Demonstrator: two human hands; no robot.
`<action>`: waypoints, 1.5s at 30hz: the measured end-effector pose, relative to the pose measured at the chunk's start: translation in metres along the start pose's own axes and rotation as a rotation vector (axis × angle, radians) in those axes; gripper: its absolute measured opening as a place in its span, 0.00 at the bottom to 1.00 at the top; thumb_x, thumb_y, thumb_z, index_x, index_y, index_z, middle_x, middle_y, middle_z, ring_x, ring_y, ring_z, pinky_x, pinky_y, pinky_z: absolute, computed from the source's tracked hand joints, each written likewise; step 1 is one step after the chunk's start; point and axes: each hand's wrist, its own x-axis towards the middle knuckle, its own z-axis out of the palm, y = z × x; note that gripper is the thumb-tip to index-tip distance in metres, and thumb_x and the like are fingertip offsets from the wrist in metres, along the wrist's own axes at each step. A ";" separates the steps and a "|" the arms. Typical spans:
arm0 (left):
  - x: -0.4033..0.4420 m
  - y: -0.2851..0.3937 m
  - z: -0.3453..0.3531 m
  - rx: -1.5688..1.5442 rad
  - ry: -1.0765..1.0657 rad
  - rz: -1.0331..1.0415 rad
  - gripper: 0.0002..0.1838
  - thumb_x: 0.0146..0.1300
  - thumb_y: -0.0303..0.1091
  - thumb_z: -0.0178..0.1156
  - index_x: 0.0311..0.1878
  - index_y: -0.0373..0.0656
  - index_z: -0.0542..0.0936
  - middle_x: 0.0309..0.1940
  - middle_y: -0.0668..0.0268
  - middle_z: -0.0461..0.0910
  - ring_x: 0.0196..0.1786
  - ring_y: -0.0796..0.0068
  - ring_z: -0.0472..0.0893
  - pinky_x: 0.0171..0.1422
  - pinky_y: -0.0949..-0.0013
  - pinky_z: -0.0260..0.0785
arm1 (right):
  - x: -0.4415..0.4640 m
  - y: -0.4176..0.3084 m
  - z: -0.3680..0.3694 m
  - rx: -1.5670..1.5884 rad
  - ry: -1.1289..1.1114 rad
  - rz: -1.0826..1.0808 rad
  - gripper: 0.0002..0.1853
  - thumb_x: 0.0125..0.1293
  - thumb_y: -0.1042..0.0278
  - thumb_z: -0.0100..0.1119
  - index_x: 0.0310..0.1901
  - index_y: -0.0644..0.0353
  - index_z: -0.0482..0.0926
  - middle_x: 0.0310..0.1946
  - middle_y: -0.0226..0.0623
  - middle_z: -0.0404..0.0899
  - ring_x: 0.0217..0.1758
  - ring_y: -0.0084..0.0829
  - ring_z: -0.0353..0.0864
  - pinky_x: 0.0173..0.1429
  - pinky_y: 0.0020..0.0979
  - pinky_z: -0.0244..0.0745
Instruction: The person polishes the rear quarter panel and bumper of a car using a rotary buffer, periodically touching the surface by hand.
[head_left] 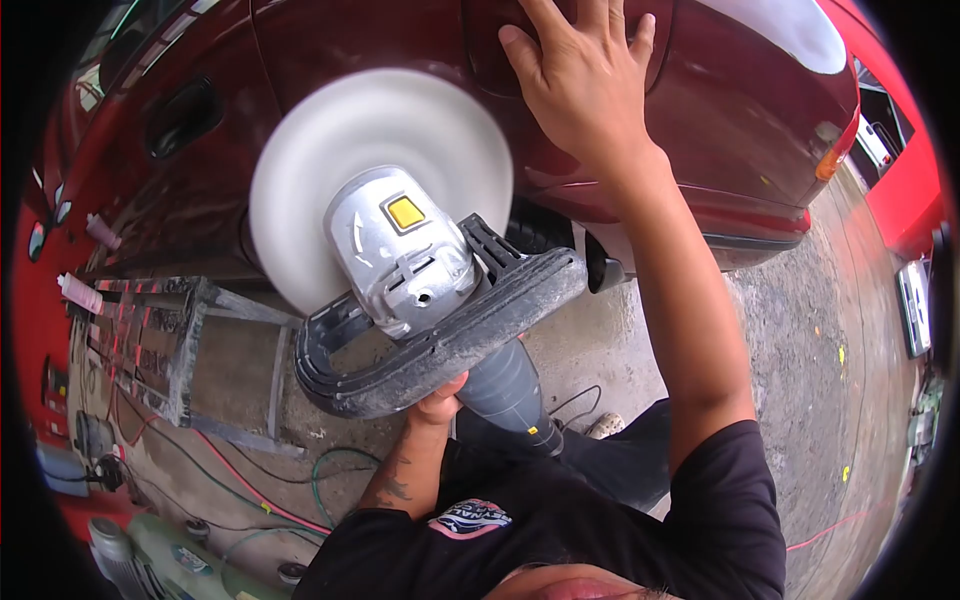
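Note:
My left hand (440, 402) grips the grey body of a rotary polisher (405, 265), mostly hidden behind its black loop handle. The polisher has a silver head with a yellow square on it. Its round white pad (290, 180) looks smeared, as if spinning, and lies in front of the dark red car's side (400, 45); whether the two touch I cannot tell. Fingers spread, my right hand (590, 85) rests on the car's panel, near the outline of a small flap. The hand holds nothing.
At left stands a worn metal step stand (190, 350) with a pinkish bottle (80, 293) on it. Cables and a red hose (250, 490) run over the floor below. A car wheel (540, 228) shows behind the polisher. Bright red bodywork (905, 190) is at far right.

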 end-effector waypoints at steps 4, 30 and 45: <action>-0.001 -0.007 -0.006 0.014 0.017 0.008 0.50 0.56 0.66 0.69 0.67 0.28 0.74 0.58 0.45 0.81 0.56 0.48 0.85 0.60 0.49 0.80 | -0.008 -0.004 -0.001 0.065 -0.031 0.022 0.25 0.72 0.59 0.59 0.70 0.45 0.73 0.81 0.51 0.51 0.85 0.60 0.46 0.78 0.73 0.45; 0.022 0.051 0.019 -0.142 -0.100 0.108 0.40 0.59 0.61 0.69 0.60 0.31 0.80 0.50 0.45 0.85 0.49 0.60 0.87 0.52 0.61 0.81 | 0.016 0.004 0.002 -0.158 -0.014 -0.119 0.32 0.73 0.55 0.59 0.77 0.37 0.66 0.82 0.46 0.51 0.85 0.53 0.46 0.79 0.72 0.46; 0.029 0.054 0.021 -0.107 -0.111 0.133 0.41 0.60 0.59 0.68 0.63 0.30 0.78 0.51 0.45 0.84 0.51 0.58 0.86 0.55 0.59 0.80 | 0.029 0.023 -0.011 -0.246 -0.021 -0.258 0.30 0.74 0.55 0.58 0.76 0.35 0.68 0.82 0.43 0.51 0.85 0.53 0.46 0.80 0.70 0.46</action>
